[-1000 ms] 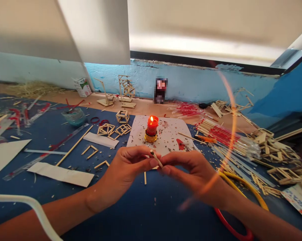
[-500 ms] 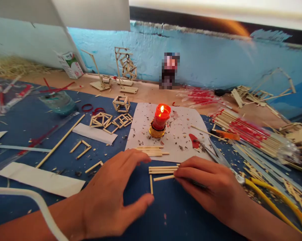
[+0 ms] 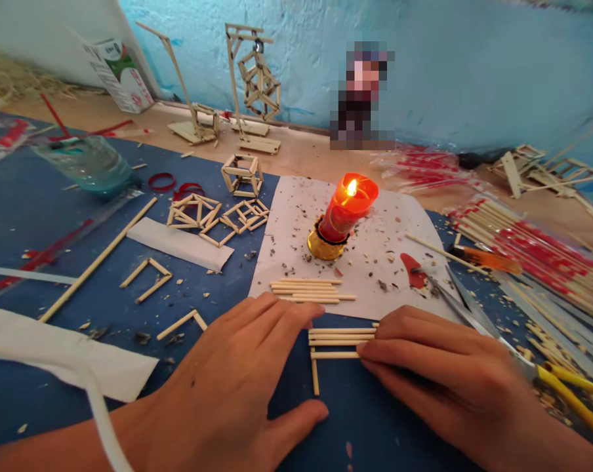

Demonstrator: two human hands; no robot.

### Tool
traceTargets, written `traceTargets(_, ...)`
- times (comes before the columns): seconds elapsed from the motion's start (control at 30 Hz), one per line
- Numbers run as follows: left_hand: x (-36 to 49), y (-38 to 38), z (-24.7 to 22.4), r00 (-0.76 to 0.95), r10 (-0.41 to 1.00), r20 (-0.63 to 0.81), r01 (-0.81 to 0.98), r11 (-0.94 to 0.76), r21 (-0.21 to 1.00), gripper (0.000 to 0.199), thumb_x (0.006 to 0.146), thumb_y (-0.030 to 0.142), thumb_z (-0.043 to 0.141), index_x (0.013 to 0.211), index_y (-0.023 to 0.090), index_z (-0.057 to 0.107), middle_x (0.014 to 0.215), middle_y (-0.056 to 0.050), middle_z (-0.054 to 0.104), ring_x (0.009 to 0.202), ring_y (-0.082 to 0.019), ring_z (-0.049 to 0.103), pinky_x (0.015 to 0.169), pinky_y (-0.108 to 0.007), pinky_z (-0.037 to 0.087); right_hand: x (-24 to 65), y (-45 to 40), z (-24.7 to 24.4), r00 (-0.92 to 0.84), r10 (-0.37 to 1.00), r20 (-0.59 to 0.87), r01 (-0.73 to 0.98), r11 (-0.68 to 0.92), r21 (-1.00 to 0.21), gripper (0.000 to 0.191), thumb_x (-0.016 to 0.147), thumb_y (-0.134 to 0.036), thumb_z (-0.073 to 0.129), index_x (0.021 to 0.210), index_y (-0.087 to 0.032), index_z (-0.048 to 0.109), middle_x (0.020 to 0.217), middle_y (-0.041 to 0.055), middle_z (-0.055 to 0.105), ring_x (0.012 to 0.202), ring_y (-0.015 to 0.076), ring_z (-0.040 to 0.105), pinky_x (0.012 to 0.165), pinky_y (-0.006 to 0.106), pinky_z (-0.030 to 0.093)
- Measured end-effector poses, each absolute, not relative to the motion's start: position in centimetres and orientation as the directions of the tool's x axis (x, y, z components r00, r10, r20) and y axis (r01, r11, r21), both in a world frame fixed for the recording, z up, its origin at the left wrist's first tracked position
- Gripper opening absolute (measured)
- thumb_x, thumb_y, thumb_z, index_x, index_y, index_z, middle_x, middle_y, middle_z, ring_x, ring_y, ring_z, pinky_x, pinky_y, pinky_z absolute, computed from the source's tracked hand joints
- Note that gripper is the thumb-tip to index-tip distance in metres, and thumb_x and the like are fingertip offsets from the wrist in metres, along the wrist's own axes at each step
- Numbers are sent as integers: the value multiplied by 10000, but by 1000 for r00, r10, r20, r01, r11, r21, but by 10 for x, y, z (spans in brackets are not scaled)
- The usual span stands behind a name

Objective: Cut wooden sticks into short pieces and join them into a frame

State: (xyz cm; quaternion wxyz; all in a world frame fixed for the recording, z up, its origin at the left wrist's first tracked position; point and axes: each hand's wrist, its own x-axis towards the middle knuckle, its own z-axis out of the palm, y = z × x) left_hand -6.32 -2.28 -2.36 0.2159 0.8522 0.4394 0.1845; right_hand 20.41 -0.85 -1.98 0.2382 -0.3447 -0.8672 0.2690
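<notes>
Several short sticks (image 3: 340, 336) lie side by side on the blue table, across the top of an upright stick (image 3: 315, 377). Just below them, my right hand (image 3: 439, 380) pinches the right end of a separate stick (image 3: 336, 355), whose left end meets the upright one. My left hand (image 3: 237, 373) has its thumb and fingers spread, to the left of the sticks, with nothing held. More loose sticks (image 3: 306, 291) rest on the front edge of the white paper (image 3: 286, 242). A lit red candle (image 3: 348, 206) stands on that paper in a gold holder.
Scissors (image 3: 510, 351) with yellow handles lie at the right, near bundled sticks (image 3: 532, 242). Stick frames (image 3: 242, 174) sit behind my left hand. A glass of liquid (image 3: 90, 164) is at the back left, and a stick structure (image 3: 260, 85) stands by the wall.
The view has tilted down and come closer. The separate stick, slanted and apart before, now lies level and reaches the upright stick. My left hand remains spread.
</notes>
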Motion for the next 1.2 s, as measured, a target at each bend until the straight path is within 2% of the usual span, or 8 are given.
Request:
traceTargets(0.2, -60, -24, -22, 527, 845, 88, 705, -493, 509, 596, 859, 307, 721, 1389, 288, 449, 1306, -20, 650, 1202, -255, 613, 1007, -420, 522, 200, -7, -18, -622, 751, 219, 458, 576, -677, 186, 936, -61, 652, 1038, -191, 738, 907, 38, 711, 822, 130, 671, 712, 230, 566)
traceTargets(0.4, -60, -23, -21, 561, 820, 114, 683, -536, 497, 532, 868, 257, 693, 1354, 263, 476, 1243, -15, 673, 1161, -235, 627, 1008, -409, 527, 202, -7, -17, -637, 741, 211, 461, 586, -667, 165, 940, -79, 661, 1042, -182, 740, 913, 43, 706, 839, 135, 660, 718, 230, 553)
traceTargets(0.63, -60, -26, -26, 547, 828, 121, 695, -530, 486, 531, 870, 279, 688, 1361, 264, 486, 1276, -14, 668, 1189, -243, 612, 1038, -422, 508, 203, -7, -18, -644, 738, 200, 483, 595, -642, 174, 960, -114, 647, 1080, -211, 727, 938, 45, 708, 850, 156, 666, 722, 252, 562)
traceTargets(1.0, -59, -23, -24, 559, 817, 142, 694, -555, 459, 508, 864, 291, 703, 1333, 240, 515, 1244, -29, 688, 1150, -262, 630, 979, -434, 537, 202, -6, -19, -645, 743, 177, 508, 590, -628, 168, 973, -114, 626, 1063, -219, 720, 935, 31, 688, 848, 140, 652, 723, 245, 545)
traceTargets(1.2, -60, -24, -23, 568, 811, 137, 685, -559, 466, 511, 876, 282, 699, 1345, 248, 499, 1252, -30, 679, 1155, -266, 628, 987, -454, 531, 197, -9, -9, -633, 736, 242, 538, 642, -546, 175, 943, -163, 685, 1117, -182, 677, 1001, 53, 683, 881, 158, 643, 791, 277, 545)
